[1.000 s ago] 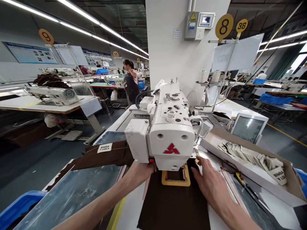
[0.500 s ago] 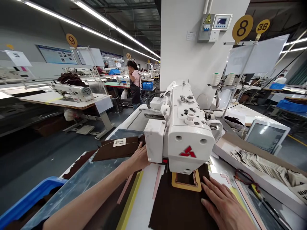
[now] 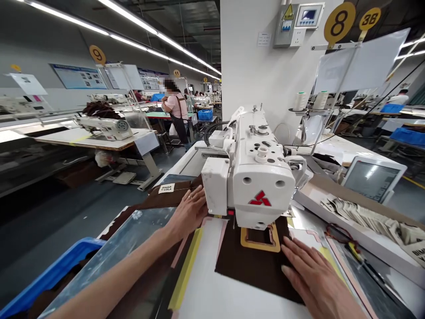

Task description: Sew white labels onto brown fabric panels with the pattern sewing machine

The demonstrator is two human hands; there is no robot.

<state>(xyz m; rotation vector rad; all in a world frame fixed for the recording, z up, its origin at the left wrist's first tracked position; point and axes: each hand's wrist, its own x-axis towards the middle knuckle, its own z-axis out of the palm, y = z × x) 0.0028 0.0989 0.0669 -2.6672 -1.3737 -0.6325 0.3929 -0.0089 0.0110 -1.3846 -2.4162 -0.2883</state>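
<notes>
A dark brown fabric panel [image 3: 252, 268] lies flat on the white sewing bed, its far part under the sewing machine head [image 3: 264, 190]. A yellow clamp frame [image 3: 260, 248] rests on it. My right hand [image 3: 310, 266] lies palm down at the panel's right edge, fingers stretched forward. My left hand [image 3: 189, 210] reaches to the left of the machine head, fingers extended at the near edge of another brown piece [image 3: 182, 188]. That piece bears a cream label [image 3: 166, 188] reading BIMBA Y LOLA. The machine's side housing hides what lies beyond my left fingertips.
On the right, a box [image 3: 352, 239] holds many cream labels [image 3: 361, 217]; yellow-handled snips [image 3: 357, 261] lie before it. A control screen [image 3: 372, 179] stands behind. At lower left is a blue bin [image 3: 66, 266] with brown pieces. A co-worker [image 3: 175, 110] stands in the background.
The brown panel has shifted away from me under the machine, showing its near edge. My left hand and the labelled piece sit farther forward. The co-worker has turned and leaned.
</notes>
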